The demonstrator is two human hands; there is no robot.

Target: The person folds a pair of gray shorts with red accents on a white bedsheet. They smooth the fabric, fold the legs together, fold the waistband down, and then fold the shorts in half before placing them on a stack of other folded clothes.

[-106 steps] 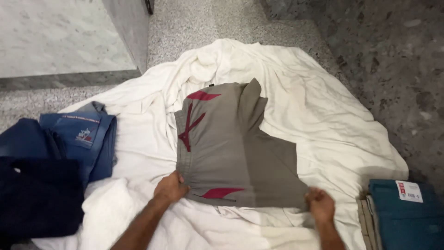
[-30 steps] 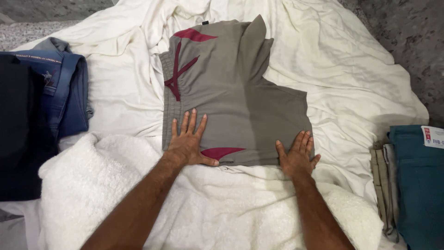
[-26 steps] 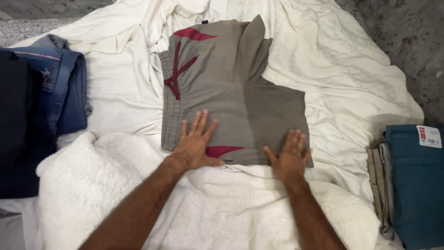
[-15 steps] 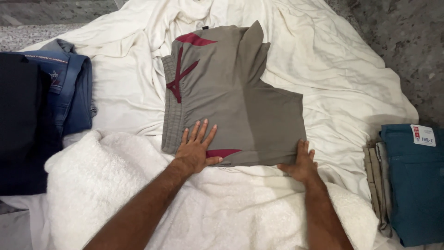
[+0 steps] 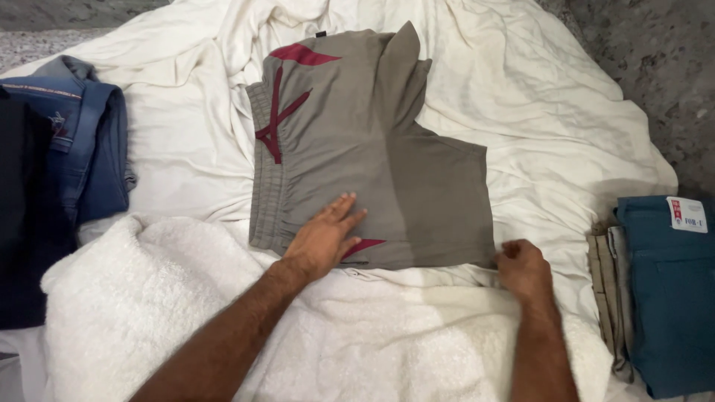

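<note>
Shorts lie flat: left hand presses open-palmed to pin them, right hand pinches the near hem corner.

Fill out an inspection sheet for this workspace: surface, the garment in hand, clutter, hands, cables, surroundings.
Surface: rumpled white sheet spread on the floor, with a fluffy white towel over its near part.
Job's things: grey shorts with dark red trim, lying flat on the sheet, folded lengthwise.
Clutter: blue jeans and a dark garment at the left; a teal folded garment with a paper tag and a beige folded garment at the right.
Hands: left hand flat, palm down on the shorts' near edge; right hand curled at the shorts' near right corner, grip not clear.
Cables: nothing seen.
Surroundings: speckled grey stone floor.
</note>
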